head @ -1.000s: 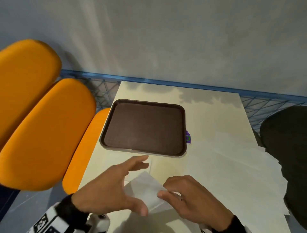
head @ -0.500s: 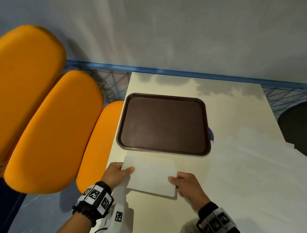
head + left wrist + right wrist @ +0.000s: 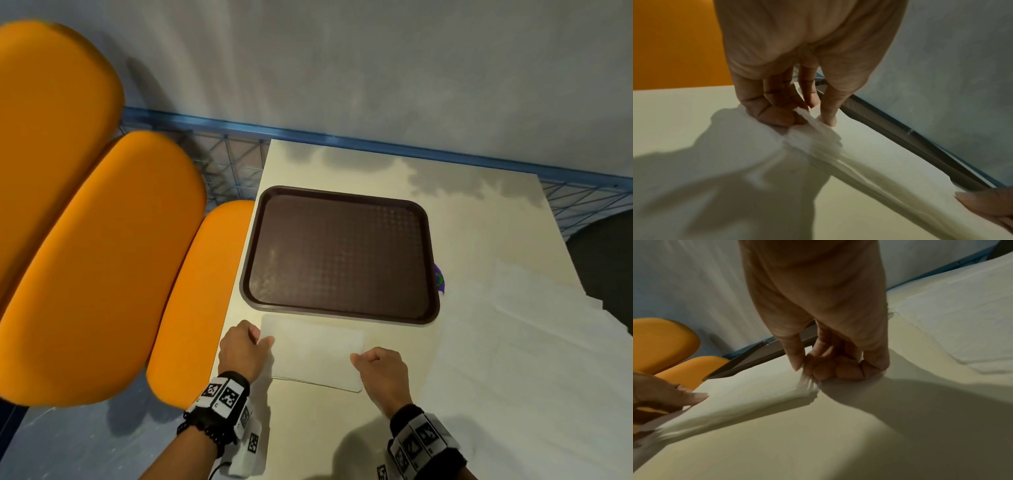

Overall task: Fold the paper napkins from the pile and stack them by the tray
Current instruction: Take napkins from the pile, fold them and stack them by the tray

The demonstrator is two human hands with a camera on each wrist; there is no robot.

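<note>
A stack of white folded napkins (image 3: 315, 353) lies flat on the cream table, just in front of the near rim of the brown tray (image 3: 342, 253). My left hand (image 3: 263, 342) pinches the stack's left edge between thumb and fingers; in the left wrist view the layered folded napkins (image 3: 813, 134) show under the left hand (image 3: 812, 113). My right hand (image 3: 356, 358) pinches the right edge with curled fingers, and the right hand (image 3: 805, 368) shows the same grip from the wrist. The pile of unfolded napkins (image 3: 534, 342) spreads over the table's right side.
Orange padded seats (image 3: 102, 267) stand close along the table's left edge. A blue wire railing (image 3: 376, 144) and grey wall run behind the table (image 3: 479, 212). A small purple object (image 3: 439, 279) peeks out at the tray's right rim. A dark round shape (image 3: 606, 260) sits far right.
A second ago both hands were creasing a napkin near the table's front edge. They have since carried it forward and it now lies flat on the stack below the tray.
</note>
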